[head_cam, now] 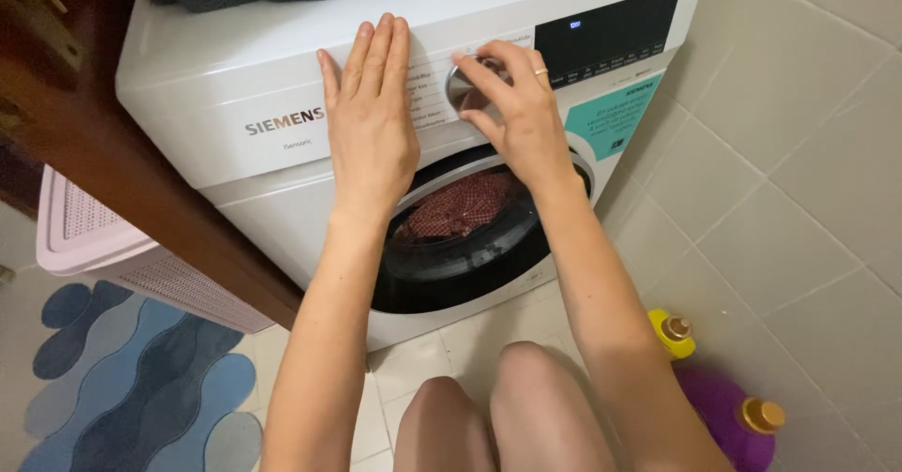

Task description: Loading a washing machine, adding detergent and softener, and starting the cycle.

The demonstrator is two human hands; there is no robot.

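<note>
A: Head view: the round silver dial (pixel 467 87) sits on the front panel of the white washing machine (pixel 235 77), left of the dark display (pixel 606 32). The right hand (pixel 515 106) has its fingers (pixel 479 77) curled around it.

B: How would it handle?

A: Probably rigid and smooth, turning in clicks; best gripped at the rim. The left hand (pixel 371 120) lies flat on the panel, fingers straight and close together. Below, checked red cloth (pixel 460 207) shows behind the door glass; bottles (pixel 714 387) stand on the floor.
</note>
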